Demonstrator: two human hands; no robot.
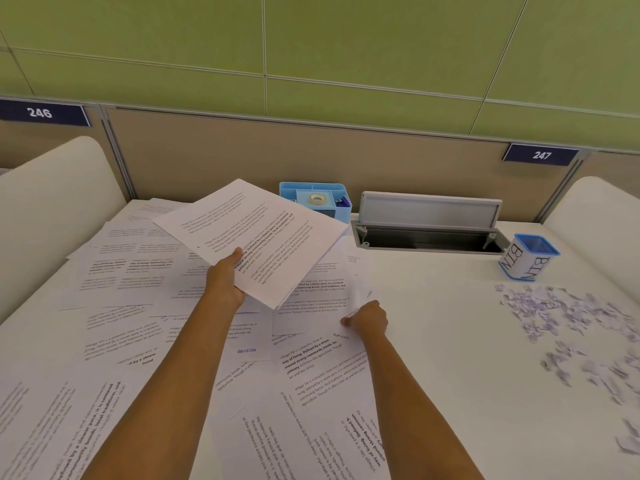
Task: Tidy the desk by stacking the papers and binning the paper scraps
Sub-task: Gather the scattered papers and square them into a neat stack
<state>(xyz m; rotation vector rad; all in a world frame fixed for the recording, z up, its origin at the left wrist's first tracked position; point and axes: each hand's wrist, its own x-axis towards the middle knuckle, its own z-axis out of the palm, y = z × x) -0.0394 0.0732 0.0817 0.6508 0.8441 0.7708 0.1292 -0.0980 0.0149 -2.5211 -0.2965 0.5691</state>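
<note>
While gathering loose sheets [131,271] one at a time, hold the stack of papers [256,233] clear of the bench [433,306] to avoid dragging anything underneath. Shown: L hand [225,282] w/ thumb on top and fingers beneath, clamped on the stack's near corner, stack raised and tilted over the bench centre; R hand [369,318] w/ fingers curled, pinching the edge of a single sheet [329,299] lying just below the stack, that edge lifted and curling. Remaining loose sheets spread overlapping across the L half and near edge of the bench, text facing various ways. Recommended for this step: peel the pinched sheet up slowly, check for a second one clinging (thin paper, likely to stick to its neighbour), then slide it onto the stack and square the edges vs. the L palm before reaching for the next. Work outward from the centre, nearest sheets first; avoid sweeping a forearm across the pile. Leave the paper scraps [561,327], scattered on the R side of the bench, until after stacking; that part judged not yet begun. Upright bin cup [530,261] marked BIN just beyond them, toward the back R. At the back of the bench: blue organiser [289,192] w/ tape roll [317,199] and open cable tray [429,233], well apart from both hands and no obstacle to the lift
</note>
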